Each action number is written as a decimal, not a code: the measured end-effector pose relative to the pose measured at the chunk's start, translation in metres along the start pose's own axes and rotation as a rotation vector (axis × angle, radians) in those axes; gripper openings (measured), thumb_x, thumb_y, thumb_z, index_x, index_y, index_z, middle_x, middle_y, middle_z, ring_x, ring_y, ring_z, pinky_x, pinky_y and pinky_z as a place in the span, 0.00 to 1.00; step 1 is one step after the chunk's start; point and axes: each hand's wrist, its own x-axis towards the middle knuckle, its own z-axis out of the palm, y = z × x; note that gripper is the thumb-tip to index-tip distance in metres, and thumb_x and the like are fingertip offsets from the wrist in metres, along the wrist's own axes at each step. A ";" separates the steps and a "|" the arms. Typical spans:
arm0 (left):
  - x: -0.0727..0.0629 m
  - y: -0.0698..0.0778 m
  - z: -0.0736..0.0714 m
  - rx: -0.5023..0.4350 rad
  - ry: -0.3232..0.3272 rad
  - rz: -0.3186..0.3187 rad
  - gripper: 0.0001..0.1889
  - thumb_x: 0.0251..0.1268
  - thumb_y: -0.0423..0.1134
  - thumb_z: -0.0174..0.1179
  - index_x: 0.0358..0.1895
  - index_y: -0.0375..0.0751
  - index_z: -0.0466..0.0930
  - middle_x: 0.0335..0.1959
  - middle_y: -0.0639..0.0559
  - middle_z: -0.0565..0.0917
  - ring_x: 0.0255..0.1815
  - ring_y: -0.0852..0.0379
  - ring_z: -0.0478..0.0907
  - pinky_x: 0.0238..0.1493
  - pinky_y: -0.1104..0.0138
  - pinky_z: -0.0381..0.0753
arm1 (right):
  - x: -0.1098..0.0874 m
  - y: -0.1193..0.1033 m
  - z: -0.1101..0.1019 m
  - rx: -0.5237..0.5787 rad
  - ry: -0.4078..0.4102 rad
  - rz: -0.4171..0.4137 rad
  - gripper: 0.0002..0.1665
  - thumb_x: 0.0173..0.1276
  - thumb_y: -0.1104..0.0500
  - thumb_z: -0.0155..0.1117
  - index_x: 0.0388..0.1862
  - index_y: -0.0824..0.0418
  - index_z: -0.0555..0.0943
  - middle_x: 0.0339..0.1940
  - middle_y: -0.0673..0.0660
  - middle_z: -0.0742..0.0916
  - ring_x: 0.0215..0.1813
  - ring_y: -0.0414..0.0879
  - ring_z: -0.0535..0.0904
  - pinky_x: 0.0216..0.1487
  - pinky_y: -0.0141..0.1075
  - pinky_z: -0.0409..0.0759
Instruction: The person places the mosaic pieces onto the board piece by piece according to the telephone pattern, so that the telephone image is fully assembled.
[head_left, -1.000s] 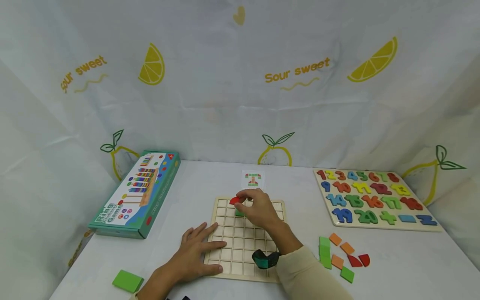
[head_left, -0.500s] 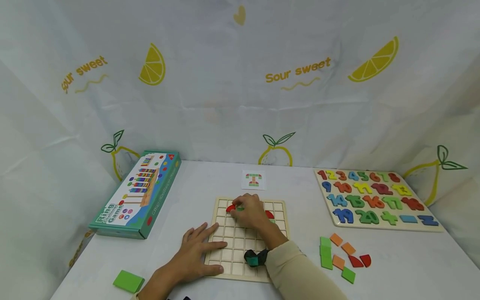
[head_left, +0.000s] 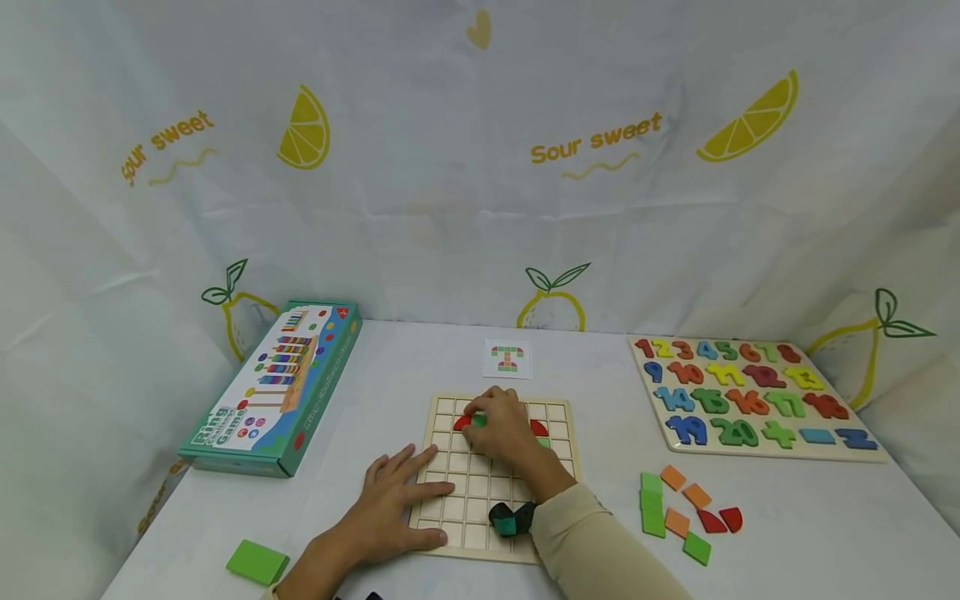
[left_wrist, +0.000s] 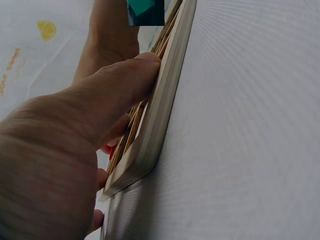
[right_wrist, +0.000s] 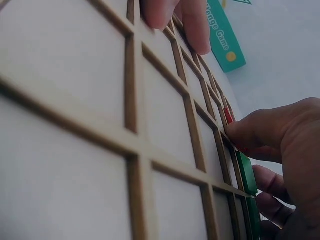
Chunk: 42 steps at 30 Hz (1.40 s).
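Note:
In the head view, my right hand [head_left: 504,427] is over the top rows of a wooden grid board [head_left: 476,486], thumb and fingertips pinching a red quarter-circle tile [head_left: 462,423] at a cell. The right wrist view shows the thumb against that red tile [right_wrist: 229,115], beside green tiles [right_wrist: 246,172] set in the grid. Another red tile [head_left: 538,428] and a green tile [head_left: 544,442] show right of the hand; the hand hides the cells between. My left hand [head_left: 390,507] rests with spread, straight fingers on the board's left side, its thumb [left_wrist: 125,77] on the edge.
A pattern card [head_left: 507,359] lies behind the board. Loose green [head_left: 651,503], orange [head_left: 677,523] and red tiles [head_left: 731,520] lie to the right, near a number puzzle [head_left: 750,400]. At left are a game box [head_left: 273,387] and a green block [head_left: 257,562].
My right hand has come down and slightly left, bringing the red tile from above the board's top edge onto a cell in the upper left. The left hand stays in place.

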 end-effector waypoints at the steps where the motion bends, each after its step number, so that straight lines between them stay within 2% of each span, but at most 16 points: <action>1: 0.000 0.000 0.000 0.001 -0.001 -0.003 0.32 0.52 0.69 0.62 0.60 0.61 0.80 0.74 0.48 0.60 0.74 0.38 0.47 0.62 0.36 0.40 | 0.000 0.000 0.000 0.008 -0.003 0.004 0.11 0.59 0.56 0.69 0.41 0.56 0.86 0.43 0.53 0.79 0.47 0.52 0.70 0.48 0.50 0.71; 8: -0.001 0.002 -0.002 -0.001 -0.007 -0.003 0.32 0.52 0.68 0.63 0.60 0.60 0.80 0.74 0.47 0.60 0.73 0.37 0.48 0.62 0.35 0.40 | -0.006 -0.004 -0.015 0.098 0.009 -0.038 0.15 0.61 0.58 0.68 0.48 0.58 0.85 0.47 0.54 0.79 0.50 0.54 0.68 0.49 0.53 0.70; 15: 0.000 0.001 0.000 -0.013 0.000 0.011 0.32 0.52 0.68 0.63 0.60 0.60 0.80 0.74 0.47 0.59 0.73 0.37 0.47 0.62 0.35 0.39 | -0.029 -0.015 -0.062 0.193 0.062 -0.186 0.18 0.61 0.60 0.70 0.51 0.59 0.83 0.50 0.53 0.78 0.54 0.52 0.67 0.49 0.51 0.71; 20: 0.001 0.000 0.000 -0.019 -0.012 0.002 0.32 0.52 0.68 0.63 0.60 0.60 0.79 0.74 0.47 0.59 0.74 0.37 0.47 0.62 0.35 0.40 | -0.050 -0.008 -0.096 0.215 0.129 -0.277 0.20 0.59 0.63 0.72 0.51 0.58 0.83 0.50 0.50 0.79 0.54 0.49 0.68 0.49 0.52 0.72; 24: 0.000 0.001 0.000 -0.011 -0.013 0.000 0.32 0.52 0.67 0.64 0.60 0.60 0.80 0.74 0.47 0.59 0.74 0.38 0.47 0.62 0.36 0.40 | -0.070 0.004 -0.119 0.207 0.157 -0.282 0.20 0.58 0.63 0.73 0.51 0.56 0.83 0.50 0.48 0.79 0.55 0.47 0.68 0.50 0.54 0.72; 30: 0.000 0.001 0.001 -0.014 -0.005 0.006 0.31 0.52 0.66 0.64 0.60 0.60 0.80 0.74 0.48 0.60 0.73 0.38 0.48 0.62 0.36 0.40 | -0.100 0.032 -0.148 0.135 0.154 -0.265 0.19 0.61 0.63 0.71 0.52 0.51 0.83 0.51 0.47 0.78 0.56 0.44 0.67 0.48 0.54 0.73; 37: 0.000 0.001 0.000 -0.012 -0.014 -0.010 0.31 0.52 0.67 0.64 0.60 0.61 0.80 0.74 0.48 0.59 0.74 0.39 0.47 0.63 0.36 0.40 | -0.126 0.075 -0.168 0.065 0.138 -0.253 0.22 0.61 0.67 0.70 0.53 0.49 0.83 0.53 0.48 0.77 0.55 0.38 0.68 0.49 0.37 0.74; 39: -0.001 0.002 0.000 -0.013 -0.013 -0.012 0.31 0.52 0.67 0.64 0.60 0.61 0.80 0.74 0.49 0.59 0.74 0.39 0.47 0.63 0.36 0.40 | -0.132 0.087 -0.169 0.063 0.115 -0.218 0.22 0.61 0.67 0.70 0.53 0.49 0.83 0.53 0.48 0.77 0.56 0.36 0.67 0.49 0.40 0.75; 42: -0.001 0.002 0.001 -0.011 -0.015 -0.012 0.32 0.52 0.67 0.63 0.60 0.61 0.79 0.74 0.49 0.59 0.74 0.39 0.47 0.63 0.37 0.40 | -0.141 0.106 -0.167 0.069 0.079 -0.166 0.20 0.62 0.67 0.68 0.51 0.52 0.83 0.53 0.51 0.78 0.56 0.34 0.65 0.48 0.52 0.75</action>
